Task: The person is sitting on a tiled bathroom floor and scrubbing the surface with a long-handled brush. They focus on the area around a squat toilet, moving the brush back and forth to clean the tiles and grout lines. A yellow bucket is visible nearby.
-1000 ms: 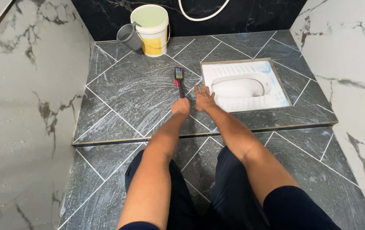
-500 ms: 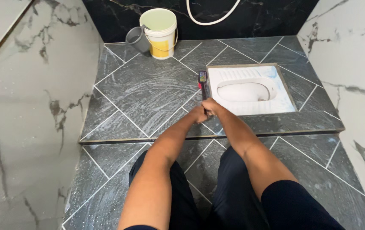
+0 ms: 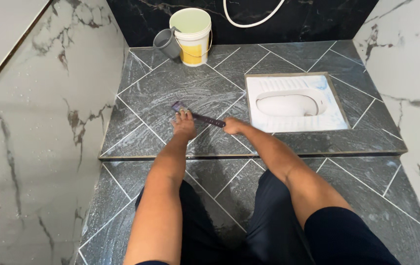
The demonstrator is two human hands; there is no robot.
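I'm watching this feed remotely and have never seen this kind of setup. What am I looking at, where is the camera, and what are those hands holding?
There is no machine: a person works with two bare hands, filmed by a camera worn on the head, looking down. The right hand grips the handle of a long scrub brush lying on the soapy grey tile floor. The left hand presses near the brush head. Beside them is a white squat toilet; at the back wall stand a bucket and a grey mug.

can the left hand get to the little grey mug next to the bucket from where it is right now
Probably yes, with a long stretch. The left hand rests on the brush head, and only bare soapy tile lies between it and the grey mug leaning on the bucket. Nothing blocks that path.
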